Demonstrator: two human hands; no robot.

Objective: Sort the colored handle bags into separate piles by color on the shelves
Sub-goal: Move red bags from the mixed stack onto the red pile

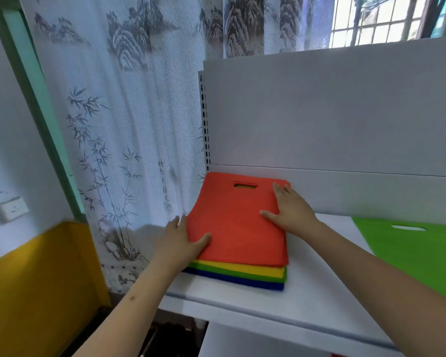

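Note:
A stack of flat handle bags lies at the left end of the white shelf (319, 292). On top is an orange-red bag (237, 228) with a cut-out handle at its far edge. Below it show the edges of a yellow bag (242, 268), a green bag (247, 275) and a blue bag (242, 282). My left hand (183, 240) grips the orange-red bag's left edge, thumb on top and fingers underneath, and that edge is lifted. My right hand (290, 206) lies flat on the bag's right side, fingers spread. A separate light green bag (417, 256) lies alone on the shelf at the right.
The shelf has a white back panel (332, 112) and a slotted upright post (204, 119) at its left. A patterned curtain (113, 124) hangs to the left. A wall socket (10, 209) sits on the left wall. A lower shelf (255, 341) shows beneath.

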